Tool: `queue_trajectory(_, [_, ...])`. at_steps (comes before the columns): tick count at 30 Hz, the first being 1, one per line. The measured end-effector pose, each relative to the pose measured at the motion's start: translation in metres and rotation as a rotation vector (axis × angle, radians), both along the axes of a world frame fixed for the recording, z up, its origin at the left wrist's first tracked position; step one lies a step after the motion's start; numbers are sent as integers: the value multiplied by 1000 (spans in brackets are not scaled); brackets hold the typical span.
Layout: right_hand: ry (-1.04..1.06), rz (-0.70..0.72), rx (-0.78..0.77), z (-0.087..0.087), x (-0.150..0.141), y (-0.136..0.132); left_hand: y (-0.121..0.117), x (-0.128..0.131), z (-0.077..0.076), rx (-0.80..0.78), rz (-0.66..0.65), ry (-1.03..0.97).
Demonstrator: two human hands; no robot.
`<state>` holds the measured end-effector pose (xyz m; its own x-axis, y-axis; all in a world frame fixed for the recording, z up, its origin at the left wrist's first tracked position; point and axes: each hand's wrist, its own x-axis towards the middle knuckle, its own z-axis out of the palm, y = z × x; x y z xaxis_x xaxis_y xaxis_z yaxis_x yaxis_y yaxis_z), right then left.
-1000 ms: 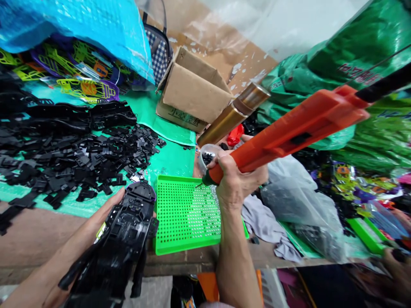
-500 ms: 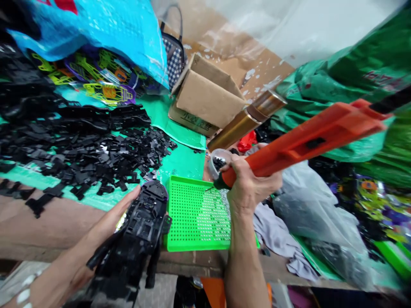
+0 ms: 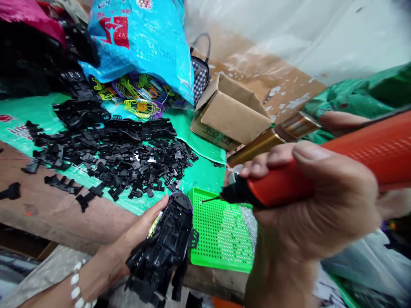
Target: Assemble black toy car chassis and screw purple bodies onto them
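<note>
One red screwdriver (image 3: 276,186), nearest, tight in the curled fingers of the right hand (image 3: 334,214), with its thin bit pointing left over a perforated green tray (image 3: 205,226). To the left, a black plastic assembly (image 3: 163,244), tilted just beside the tray, in the grip of the left hand (image 3: 130,244), with one digit pressed along its edge and the others hidden. Farther off, a heap of small black pieces (image 3: 128,164) on green sheeting (image 3: 205,173). Behind, an open cardboard box (image 3: 239,113) beside a golden cylinder (image 3: 257,149). Beyond, a blue bag (image 3: 150,47) next to a checked bag (image 3: 201,79).
</note>
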<state>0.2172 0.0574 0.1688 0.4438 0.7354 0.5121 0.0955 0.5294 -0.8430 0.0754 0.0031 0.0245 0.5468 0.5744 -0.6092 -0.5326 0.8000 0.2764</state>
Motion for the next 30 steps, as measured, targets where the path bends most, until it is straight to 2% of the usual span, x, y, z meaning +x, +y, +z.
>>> queue_trajectory(4, [82,101,-9,-8,-24,4,3,2,8,2,3,-5])
queue_trajectory(7, [106,150,17,-18,-28,8,4,3,13,-59,-47,-64])
queue_trajectory(10, [124,181,25,-25,-27,10,3,2,13,-40,-26,-79])
queue_trajectory(14, [124,182,26,-29,-26,11,1,-1,11,4,31,-80])
queue_trajectory(19, [130,197,36,-31,-26,10,2,2,8,-98,-19,-127])
queue_trajectory(24, [96,178,18,-30,-25,10,2,2,7,-14,-32,-129])
queue_trajectory(30, [43,183,10,-35,-28,8,2,1,12,8,-33,-77])
